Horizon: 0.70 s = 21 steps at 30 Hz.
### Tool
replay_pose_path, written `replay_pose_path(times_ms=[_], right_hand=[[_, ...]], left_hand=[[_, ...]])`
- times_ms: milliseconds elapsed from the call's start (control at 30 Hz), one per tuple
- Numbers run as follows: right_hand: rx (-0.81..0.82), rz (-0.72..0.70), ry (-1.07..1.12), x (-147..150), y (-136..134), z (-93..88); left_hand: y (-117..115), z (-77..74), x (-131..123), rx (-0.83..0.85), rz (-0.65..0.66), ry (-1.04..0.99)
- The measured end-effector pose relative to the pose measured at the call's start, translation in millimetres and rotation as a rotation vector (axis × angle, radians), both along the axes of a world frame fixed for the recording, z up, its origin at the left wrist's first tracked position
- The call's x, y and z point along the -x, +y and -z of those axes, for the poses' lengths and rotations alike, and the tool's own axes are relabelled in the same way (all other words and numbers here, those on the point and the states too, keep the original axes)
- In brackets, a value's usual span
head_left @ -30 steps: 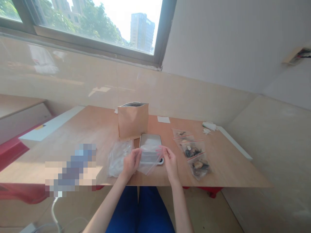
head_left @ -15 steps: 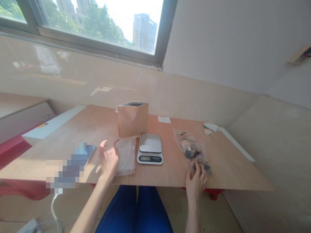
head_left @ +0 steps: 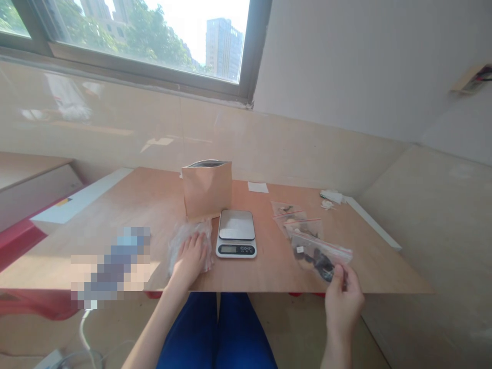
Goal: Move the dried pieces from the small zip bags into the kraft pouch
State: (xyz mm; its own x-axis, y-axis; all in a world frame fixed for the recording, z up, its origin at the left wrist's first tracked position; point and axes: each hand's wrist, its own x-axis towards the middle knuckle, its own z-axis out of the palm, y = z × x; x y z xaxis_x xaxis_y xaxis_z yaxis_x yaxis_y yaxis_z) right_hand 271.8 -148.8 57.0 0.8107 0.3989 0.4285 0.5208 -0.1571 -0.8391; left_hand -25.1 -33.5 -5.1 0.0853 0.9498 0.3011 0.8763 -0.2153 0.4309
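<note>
While my left hand (head_left: 191, 252) lies flat on clear bags (head_left: 173, 245), my right hand (head_left: 343, 287) pinches a filled bag (head_left: 315, 256) at lower right; though blurred, it should handle light and limp, best gripped edgewise.

Red-striped zip bag (head_left: 313, 257), brown pouch (head_left: 207, 190)

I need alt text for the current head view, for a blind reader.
A person's right hand grips a filled bag at a table, while the left hand lies on clear bags. Between the hands sits a scale, with an open brown pouch behind it to the left and other filled bags to its right.
</note>
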Motion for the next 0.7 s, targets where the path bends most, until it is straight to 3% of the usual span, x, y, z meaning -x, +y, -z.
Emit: replay_pose_path(times_ms=[133,200,267,333,367,467,533,633,700], right_hand=[[0.044,-0.372,0.17,23,-9,-22.6],[0.111,-0.61,0.204,41,-8,-29.2],[0.148,-0.82,0.202,59,-4,-32.6],[0.151,-0.914,0.176,74,3,-32.5],[0.133,-0.894,0.146,80,7,-31.4],[0.01,-0.645,0.002,95,15,-26.6],[-0.02,-0.576,-0.034,106,16,-24.9],[0.119,-0.855,0.066,125,13,-26.6],[0.21,-0.994,0.069,135,11,-28.8]], left_hand=[[-24,-48.0,-14,-0.132,0.105,-0.373],[-45,-73.8,-25,0.045,0.304,-0.605],[-64,-89.4,-36,0.279,0.497,-0.679],[-77,-93.3,-42,0.395,0.545,-0.65],[-80,-91.8,-44,0.417,0.535,-0.643],[-84,-82.1,-48,0.401,0.401,-0.723],[-85,-77.0,-51,0.389,0.278,-0.822],[-87,-76.0,-57,0.448,0.155,-1.007],[-90,-78.1,-59,0.488,0.151,-1.114]])
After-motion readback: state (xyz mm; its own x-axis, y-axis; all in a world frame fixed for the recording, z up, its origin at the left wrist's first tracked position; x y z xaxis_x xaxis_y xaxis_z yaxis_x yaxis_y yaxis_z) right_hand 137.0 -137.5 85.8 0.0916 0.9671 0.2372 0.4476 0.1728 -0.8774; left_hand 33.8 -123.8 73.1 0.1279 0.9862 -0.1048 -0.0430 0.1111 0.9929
